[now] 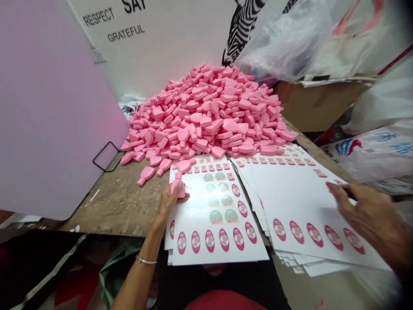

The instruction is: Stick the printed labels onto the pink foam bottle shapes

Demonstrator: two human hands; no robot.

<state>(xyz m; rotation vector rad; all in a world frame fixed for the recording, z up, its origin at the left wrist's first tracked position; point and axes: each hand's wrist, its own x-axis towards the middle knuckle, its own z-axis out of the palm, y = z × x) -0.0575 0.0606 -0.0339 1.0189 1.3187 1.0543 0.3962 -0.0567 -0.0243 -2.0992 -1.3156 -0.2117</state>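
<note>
My left hand (171, 199) grips a pink foam paddle-shaped piece (178, 189), its narrow handle pointing away from me. That hand rests at the left edge of a sticker sheet (193, 215) with oval pink-rimmed stickers along its front and several greenish, shiny stickers in the middle. My right hand (364, 209) is over a second stack of sticker sheets (290, 193), its upper face mostly bare white with a row of oval stickers (314, 234) near the front. Its fingertips come together in a pinch by the far right stickers; a small reddish spot shows there, too blurred to name.
A large heap of pink foam pieces (206, 112) covers the back of the wooden table (109, 202). A pale pink panel (54, 107) stands at the left beside a black wire frame (108, 157). At the right are a cardboard box (318, 105) and plastic bags (374, 148).
</note>
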